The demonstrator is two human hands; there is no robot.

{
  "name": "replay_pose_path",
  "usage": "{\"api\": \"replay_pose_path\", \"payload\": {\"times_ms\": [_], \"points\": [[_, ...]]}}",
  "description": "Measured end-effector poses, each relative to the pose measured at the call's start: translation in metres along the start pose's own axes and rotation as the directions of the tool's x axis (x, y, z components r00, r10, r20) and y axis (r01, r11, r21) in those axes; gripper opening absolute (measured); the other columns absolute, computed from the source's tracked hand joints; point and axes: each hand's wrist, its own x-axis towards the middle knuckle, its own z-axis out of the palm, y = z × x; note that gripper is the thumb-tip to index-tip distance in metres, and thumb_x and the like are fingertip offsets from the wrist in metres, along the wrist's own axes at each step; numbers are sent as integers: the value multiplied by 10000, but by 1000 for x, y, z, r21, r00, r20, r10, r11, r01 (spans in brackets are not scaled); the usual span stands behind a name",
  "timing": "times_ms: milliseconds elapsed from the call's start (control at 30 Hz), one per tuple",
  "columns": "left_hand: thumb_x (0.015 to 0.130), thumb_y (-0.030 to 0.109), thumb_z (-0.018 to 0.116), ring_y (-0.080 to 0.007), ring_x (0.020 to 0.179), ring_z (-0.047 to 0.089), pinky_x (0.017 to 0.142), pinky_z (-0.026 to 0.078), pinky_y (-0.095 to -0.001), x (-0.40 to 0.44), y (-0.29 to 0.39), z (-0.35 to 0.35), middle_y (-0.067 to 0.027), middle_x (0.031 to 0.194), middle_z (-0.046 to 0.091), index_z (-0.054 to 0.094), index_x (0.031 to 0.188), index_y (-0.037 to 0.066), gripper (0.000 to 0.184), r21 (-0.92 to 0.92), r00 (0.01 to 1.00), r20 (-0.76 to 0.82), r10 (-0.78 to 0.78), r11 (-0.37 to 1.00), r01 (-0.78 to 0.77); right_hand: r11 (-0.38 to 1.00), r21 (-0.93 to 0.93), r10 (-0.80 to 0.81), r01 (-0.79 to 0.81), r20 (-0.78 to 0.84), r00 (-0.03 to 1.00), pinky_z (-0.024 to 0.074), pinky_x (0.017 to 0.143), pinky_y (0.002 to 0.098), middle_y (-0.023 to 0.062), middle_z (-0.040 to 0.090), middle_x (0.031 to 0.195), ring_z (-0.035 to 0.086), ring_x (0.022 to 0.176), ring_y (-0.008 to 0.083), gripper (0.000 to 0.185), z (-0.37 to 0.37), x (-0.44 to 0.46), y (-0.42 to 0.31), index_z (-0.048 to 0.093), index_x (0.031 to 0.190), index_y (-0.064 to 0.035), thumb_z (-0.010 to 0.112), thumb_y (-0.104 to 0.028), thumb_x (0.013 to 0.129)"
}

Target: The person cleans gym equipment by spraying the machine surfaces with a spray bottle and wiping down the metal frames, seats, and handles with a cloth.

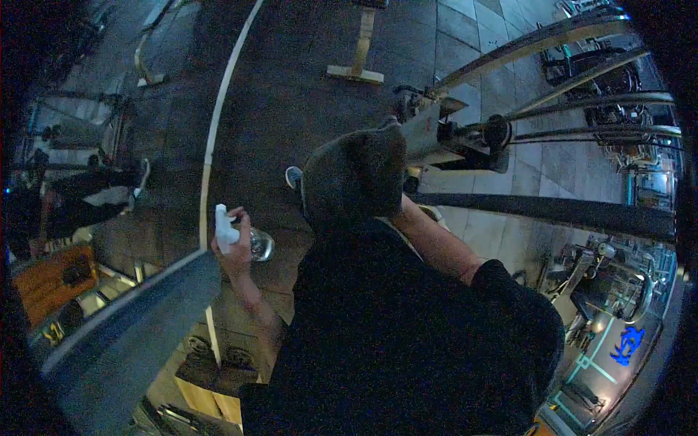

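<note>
My left hand (236, 256) is closed around the neck of a spray bottle, away from my body on the left. The bottle has a white trigger head (225, 229) and a clear body (262, 245) that points to the right. My right forearm (445, 243) reaches forward, and its hand is hidden behind a dark olive fabric shape (352, 174) in front of my black shirt (407, 334). I cannot tell whether that fabric is clothing or a cloth. Beside it a shoe (293, 178) shows on the dark floor.
A gym machine with a pale frame (425, 131) and long dark bars (552, 211) stands on my right. To my left are a grey-blue panel (145, 320) and a thin pale edge strip (218, 116). A wooden box (211, 400) lies low on the left. Weight equipment (618, 109) lines the right.
</note>
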Motion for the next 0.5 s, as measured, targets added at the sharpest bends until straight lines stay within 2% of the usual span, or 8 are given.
{"api": "replay_pose_path", "payload": {"times_ms": [33,133,267,300,400,433,500], "points": [[916,101,757,-72,772,681,674,531,-248,19,-40,12,-2,916,739,731,1048,47,145,-163,984,-51,171,971,-177,1000,2,-6,6,8,1000,554,975,472,144,667,1273,664,1112,306,518,3,8,2,601,1328,-32,496,-429,1014],[910,94,760,-62,747,677,648,529,-248,48,-33,13,-3,920,742,740,1027,47,128,44,990,54,129,990,-132,999,27,-27,26,27,999,558,971,472,146,671,1265,667,1106,307,517,13,40,5,610,1314,-29,501,-435,1013],[925,75,744,-39,715,632,635,503,-224,86,-8,9,7,923,736,746,1097,39,175,-71,982,167,87,995,-76,995,75,-74,71,42,996,563,965,473,148,677,1254,671,1097,308,516,33,83,4,621,1296,-26,509,-441,1011],[934,79,738,-39,722,620,634,486,-219,108,-20,10,4,912,727,744,1114,40,184,-105,967,163,194,978,-179,992,87,-96,92,45,994,564,964,474,149,679,1252,672,1095,308,516,38,98,2,624,1292,-26,510,-443,1011],[927,78,747,-47,751,626,645,481,-225,149,-2,16,-13,929,726,748,1091,43,167,-466,947,104,303,856,-223,976,120,-186,180,46,981,568,960,474,151,683,1244,676,1089,309,516,50,135,-6,633,1278,-23,516,-448,1010],[932,99,745,-61,782,636,667,492,-240,167,-5,18,-22,958,729,746,1077,34,159,-394,928,58,368,863,-318,967,132,-224,217,41,974,570,958,475,151,685,1241,677,1087,309,516,52,146,-11,636,1273,-23,517,-450,1009],[937,104,732,-76,797,647,693,508,-255,193,22,6,-26,978,733,736,1094,30,173,-133,933,153,325,942,-307,947,149,-289,284,10,957,571,957,475,152,686,1238,678,1085,309,516,53,159,-16,638,1269,-22,520,-451,1009]]}}
